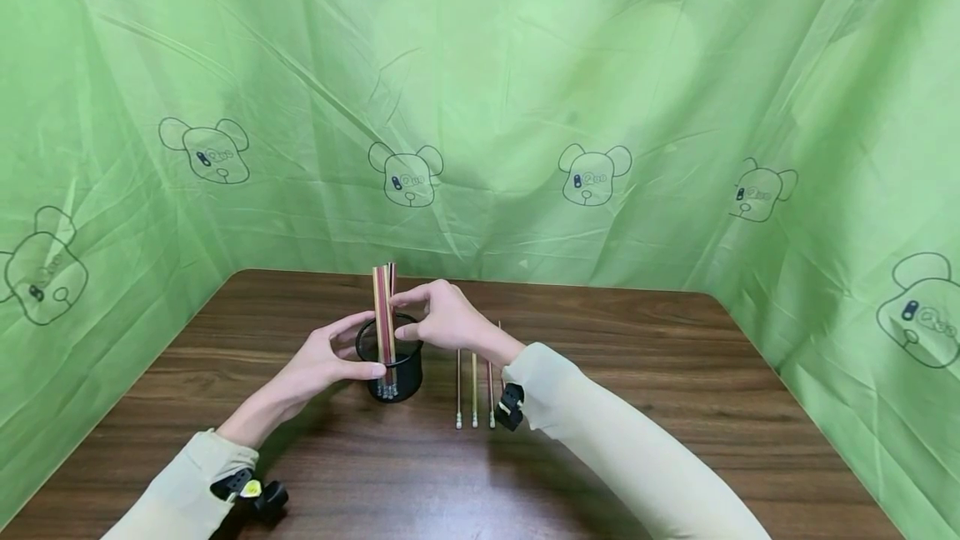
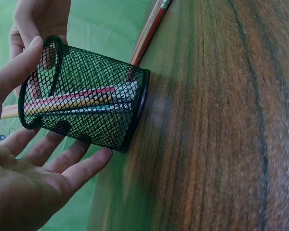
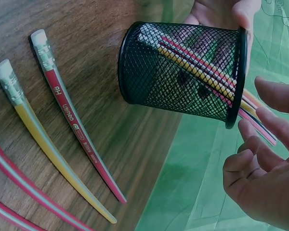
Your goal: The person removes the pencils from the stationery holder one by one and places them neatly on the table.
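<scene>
My left hand (image 1: 318, 365) holds a black mesh pencil cup (image 1: 406, 380), its thumb at the near rim and its fingers around the far side. Several striped pencils (image 1: 383, 307) lean inside the cup with their eraser ends down. At the cup's mouth is my right hand (image 1: 453, 322), its index fingertip at the pencils. In the right wrist view the thumb (image 3: 279, 96) stands apart from that finger, and the other fingers are loosely bent. The left wrist view shows the cup's mesh side (image 2: 86, 96) between left thumb and fingers.
Right of the cup, several pencils lie side by side on the wooden table (image 1: 637, 373), among them a yellow pencil (image 3: 50, 149) and a red pencil (image 3: 77, 120), erasers toward me. Green cloth (image 1: 495, 107) with printed bear heads hangs around the table.
</scene>
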A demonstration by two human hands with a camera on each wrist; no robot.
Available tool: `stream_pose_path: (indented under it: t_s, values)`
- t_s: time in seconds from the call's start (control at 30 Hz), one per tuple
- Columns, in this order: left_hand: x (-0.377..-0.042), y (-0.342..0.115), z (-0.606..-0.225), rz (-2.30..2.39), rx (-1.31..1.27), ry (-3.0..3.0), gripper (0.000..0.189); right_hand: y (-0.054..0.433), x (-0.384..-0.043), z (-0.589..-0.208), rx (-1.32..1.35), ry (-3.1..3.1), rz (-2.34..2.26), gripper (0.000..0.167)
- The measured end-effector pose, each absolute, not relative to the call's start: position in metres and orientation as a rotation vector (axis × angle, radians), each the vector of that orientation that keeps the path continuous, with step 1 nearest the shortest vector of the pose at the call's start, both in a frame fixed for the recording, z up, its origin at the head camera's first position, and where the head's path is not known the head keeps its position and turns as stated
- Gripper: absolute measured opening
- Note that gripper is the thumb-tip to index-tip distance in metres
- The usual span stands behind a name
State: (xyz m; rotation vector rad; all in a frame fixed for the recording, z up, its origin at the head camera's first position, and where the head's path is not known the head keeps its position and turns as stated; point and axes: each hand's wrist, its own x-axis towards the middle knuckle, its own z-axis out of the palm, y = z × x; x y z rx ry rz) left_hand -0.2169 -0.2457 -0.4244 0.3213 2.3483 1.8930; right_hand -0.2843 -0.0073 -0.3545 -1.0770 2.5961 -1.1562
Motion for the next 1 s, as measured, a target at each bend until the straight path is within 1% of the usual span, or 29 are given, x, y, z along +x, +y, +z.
stream_pose_path:
  t_s: [0.53,1.0]
  values:
    - [-0.219,-0.245,-0.428,1.929,0.347,2.342,0.09,-0.013,-0.286,-0.359,-1.019,2.655,-1.139,0.041]
    - [-0.219,-0.245,-0.428,1.934,0.326,2.339,0.094,-0.016,-0.289,-0.366,-0.992,2.617,-1.227,0.051]
